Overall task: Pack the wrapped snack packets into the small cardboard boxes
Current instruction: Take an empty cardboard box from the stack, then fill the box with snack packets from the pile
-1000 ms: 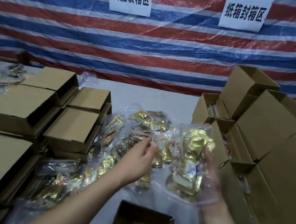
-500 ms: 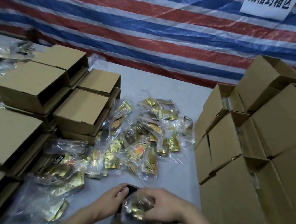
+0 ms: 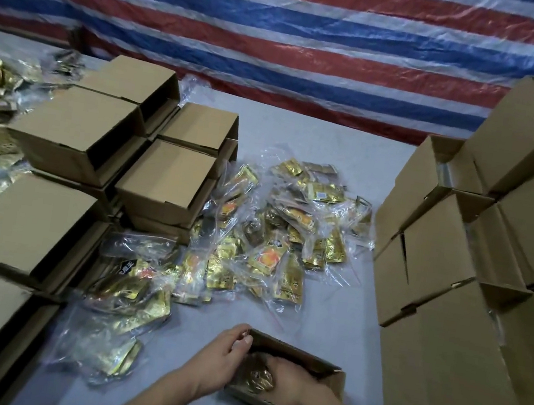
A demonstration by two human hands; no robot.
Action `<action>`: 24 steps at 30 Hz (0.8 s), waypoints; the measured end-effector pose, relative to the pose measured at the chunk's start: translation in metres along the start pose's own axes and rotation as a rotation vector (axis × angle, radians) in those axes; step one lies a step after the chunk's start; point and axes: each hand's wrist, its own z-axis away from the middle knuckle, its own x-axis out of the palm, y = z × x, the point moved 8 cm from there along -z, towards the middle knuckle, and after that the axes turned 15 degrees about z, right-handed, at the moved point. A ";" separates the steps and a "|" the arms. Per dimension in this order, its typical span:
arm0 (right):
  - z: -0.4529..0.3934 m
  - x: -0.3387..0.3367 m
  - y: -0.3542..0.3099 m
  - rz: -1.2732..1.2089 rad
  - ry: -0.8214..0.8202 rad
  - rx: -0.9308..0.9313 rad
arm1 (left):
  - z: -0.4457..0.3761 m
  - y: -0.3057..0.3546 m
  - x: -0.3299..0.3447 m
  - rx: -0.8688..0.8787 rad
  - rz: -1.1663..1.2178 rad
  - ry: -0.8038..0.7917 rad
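Backdrop: a striped plastic tarp (image 3: 284, 31) in red, white and blue bands covers the whole rear wall, wrinkled and faintly glossy.
Counter: a pale grey-white surface (image 3: 335, 150) runs from the tarp's lower edge toward the viewer.
Light: even, dim indoor light, with soft sheen on the tarp.
Floor, windows: not in view.

Two hands (image 3: 225, 357), one open box (image 3: 314, 365), many packets (image 3: 287, 240).
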 end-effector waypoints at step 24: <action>0.024 -0.027 0.011 -0.136 0.053 0.124 | -0.003 0.001 0.004 -0.057 -0.085 0.001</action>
